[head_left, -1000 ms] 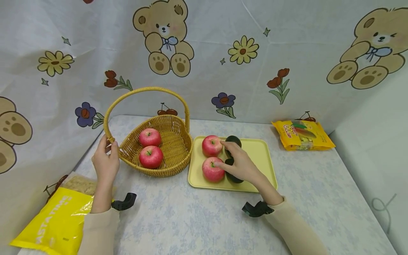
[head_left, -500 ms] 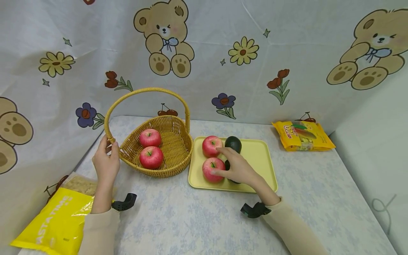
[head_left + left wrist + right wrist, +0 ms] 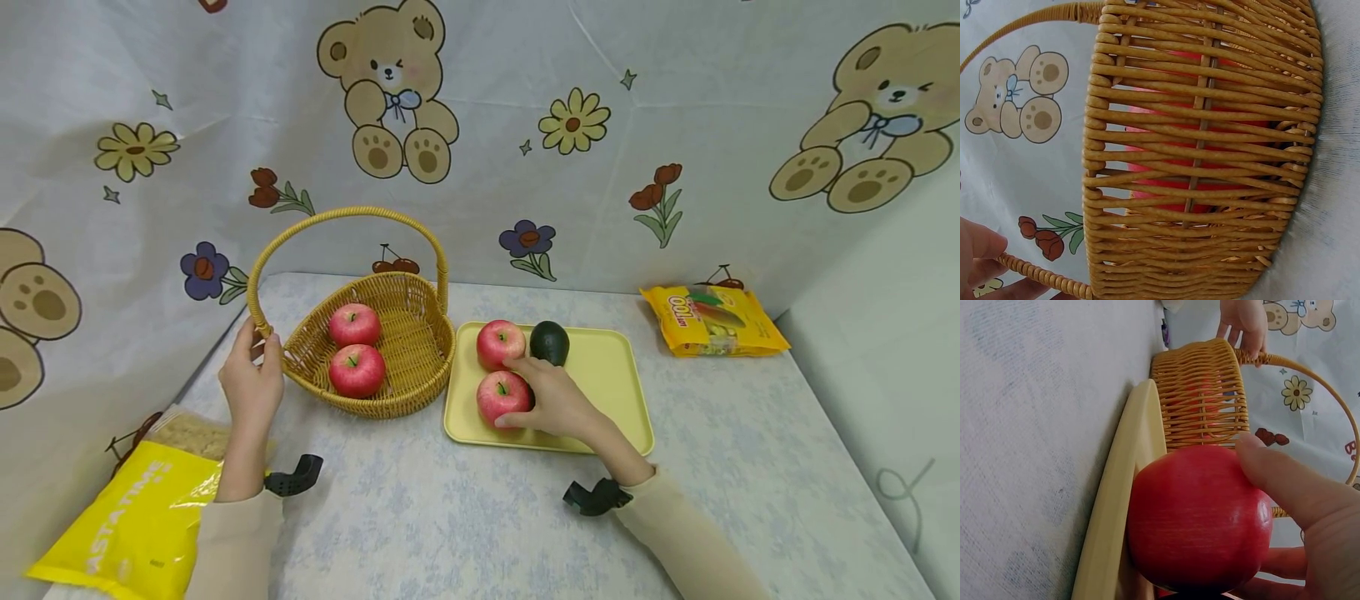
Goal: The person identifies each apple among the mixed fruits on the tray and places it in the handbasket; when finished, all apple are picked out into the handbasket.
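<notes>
My left hand (image 3: 252, 385) grips the wicker basket (image 3: 416, 350) by the lower left end of its arched handle (image 3: 360, 211). Inside the basket lie two red apples, a rear one (image 3: 354, 324) and a front one (image 3: 357, 371). Over the pale yellow tray (image 3: 607, 379), my right hand (image 3: 558, 402) has thumb and fingers curved round the nearer apple (image 3: 501, 395); in the right wrist view the thumb lies along this apple's (image 3: 1200, 519) edge. Another apple (image 3: 500, 344) sits just behind it. A dark green avocado (image 3: 550, 342) stands beside that; a second dark fruit is mostly hidden beneath my right hand.
A yellow pasta bag (image 3: 135, 517) lies at the front left, partly under my left forearm. At the back right is a yellow snack packet (image 3: 712, 321). A patterned cloth (image 3: 480, 100) hangs behind the table (image 3: 420, 517). The tray stands close to the basket's right side.
My right hand has moved toward me and slightly left, from above the two tray apples to round the nearer one, uncovering the rear avocado. The left hand keeps its grip on the handle.
</notes>
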Action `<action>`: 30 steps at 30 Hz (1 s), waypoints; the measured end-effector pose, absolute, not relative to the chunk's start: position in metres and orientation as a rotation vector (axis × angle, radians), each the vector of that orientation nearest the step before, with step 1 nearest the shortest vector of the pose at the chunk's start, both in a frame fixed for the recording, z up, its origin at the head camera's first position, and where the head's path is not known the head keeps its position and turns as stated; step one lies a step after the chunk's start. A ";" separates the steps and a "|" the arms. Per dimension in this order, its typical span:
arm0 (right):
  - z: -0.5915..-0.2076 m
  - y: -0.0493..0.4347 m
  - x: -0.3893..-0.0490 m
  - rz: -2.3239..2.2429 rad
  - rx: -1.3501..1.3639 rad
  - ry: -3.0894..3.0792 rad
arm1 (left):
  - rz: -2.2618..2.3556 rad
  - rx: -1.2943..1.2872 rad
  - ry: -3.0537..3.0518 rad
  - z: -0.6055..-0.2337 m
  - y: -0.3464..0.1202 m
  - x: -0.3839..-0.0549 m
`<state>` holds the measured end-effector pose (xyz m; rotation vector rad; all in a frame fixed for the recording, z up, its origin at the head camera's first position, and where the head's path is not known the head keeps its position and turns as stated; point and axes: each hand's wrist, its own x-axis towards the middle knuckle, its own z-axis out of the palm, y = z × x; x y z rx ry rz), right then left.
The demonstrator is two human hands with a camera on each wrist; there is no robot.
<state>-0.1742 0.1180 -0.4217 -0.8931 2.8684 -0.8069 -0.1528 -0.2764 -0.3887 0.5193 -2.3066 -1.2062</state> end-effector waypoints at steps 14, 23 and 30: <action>-0.424 0.115 -0.173 -0.718 -0.882 2.913 | -1.190 0.501 -2.296 -0.390 -0.276 -0.153; -0.424 0.112 -0.172 -0.727 -0.855 2.935 | -1.194 0.510 -2.294 -0.390 -0.277 -0.154; -0.423 0.112 -0.171 -0.732 -0.852 2.929 | -1.196 0.494 -2.289 -0.391 -0.277 -0.154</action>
